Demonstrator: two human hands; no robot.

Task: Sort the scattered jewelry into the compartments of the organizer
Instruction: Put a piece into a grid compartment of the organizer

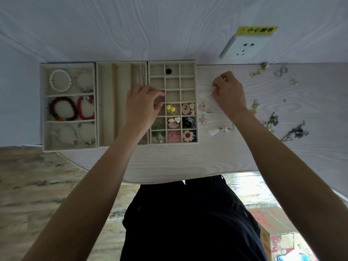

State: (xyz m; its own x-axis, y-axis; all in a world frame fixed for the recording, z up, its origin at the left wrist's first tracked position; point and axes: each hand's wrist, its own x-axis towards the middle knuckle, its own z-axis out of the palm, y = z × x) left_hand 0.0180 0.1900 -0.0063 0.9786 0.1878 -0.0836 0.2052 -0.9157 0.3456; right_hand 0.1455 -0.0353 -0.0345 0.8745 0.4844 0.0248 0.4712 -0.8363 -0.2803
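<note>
Three beige organizer trays stand side by side on the table. The left tray (43, 110) holds bracelets, the middle tray (105, 102) has long slots, and the right grid tray (195, 87) holds earrings in its near cells. My left hand (141, 106) hovers over the grid tray's left column, thumb and fingers drawn together; whether it pinches anything is hidden. My right hand (228, 93) is curled on the table just right of the grid tray, fingers tucked under, and what it holds cannot be seen. Loose earrings (204, 110) lie beside it.
More scattered jewelry lies on the right: gold pieces (258, 71), silver rings (281, 71), dark chains (295, 131) and a white drop earring (216, 131). A wall socket (244, 48) with a yellow label sits behind. The table's front edge curves near my body; a cardboard box (276, 234) stands on the floor.
</note>
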